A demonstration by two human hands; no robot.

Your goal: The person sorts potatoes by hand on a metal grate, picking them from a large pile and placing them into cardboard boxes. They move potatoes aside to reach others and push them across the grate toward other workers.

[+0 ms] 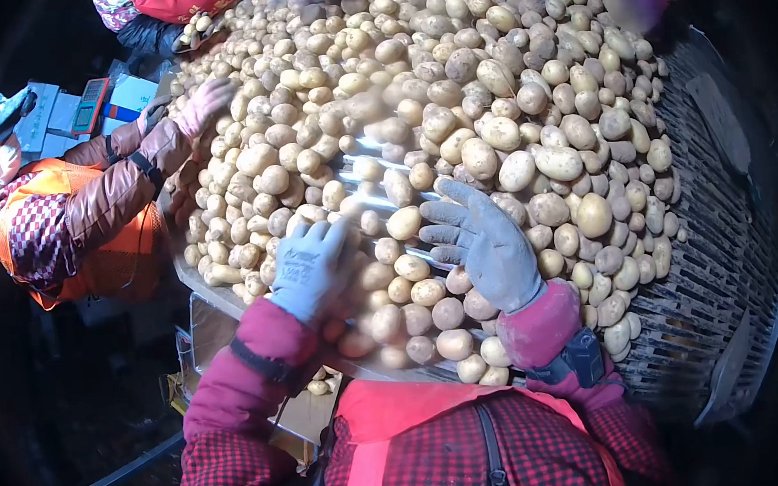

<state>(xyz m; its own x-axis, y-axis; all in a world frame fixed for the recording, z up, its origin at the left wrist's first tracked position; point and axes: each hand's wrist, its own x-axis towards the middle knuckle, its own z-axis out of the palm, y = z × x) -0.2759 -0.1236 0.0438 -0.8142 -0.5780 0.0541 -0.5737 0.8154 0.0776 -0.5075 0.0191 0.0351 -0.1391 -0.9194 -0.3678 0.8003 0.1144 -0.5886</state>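
My left hand (pixel 308 267), in a grey-blue work glove, rests back-up on the near left part of a big heap of potatoes (pixel 500 133). Its fingers are a little apart and bent down; their tips are partly hidden, and I see nothing held. To its right, my right hand (pixel 489 247), in a dusty glove of the same kind, is open, with fingers stretched leftward over the potatoes. Loose potatoes (pixel 404 223) lie between the two hands, some blurred. Shiny metal bars (pixel 375 155) show through a gap just beyond them.
A slatted conveyor belt (pixel 678 314) slopes along the right side. At left, a person in an orange vest (pixel 76 228) reaches a pink-gloved hand (pixel 206 104) onto the heap. Other people work along the far edge. Boxes (pixel 51 112) and a red-edged device (pixel 90 105) sit behind the left person.
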